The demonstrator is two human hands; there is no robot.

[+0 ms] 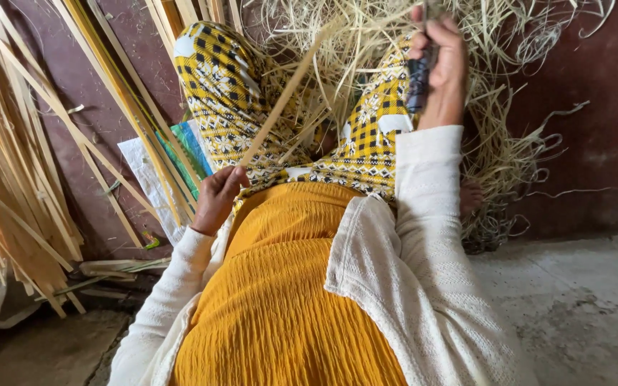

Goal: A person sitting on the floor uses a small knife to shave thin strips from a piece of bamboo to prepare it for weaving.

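Mustard-yellow cloth over the person's lap is filling the near view, with cream sleeves running up to both hands. Left hand (216,196) is pinching the near end of a long bamboo strip (280,104), which is slanting up across the patterned knees. Right hand (441,61) is closing in a fist around a dark-handled knife (418,82) by the strip's far end, over a heap of pale shavings (509,143). Stacked bamboo slats (16,179) are leaning at the left. Paring seems to be under way; the next stroke likely needs a steady pull on the strip.
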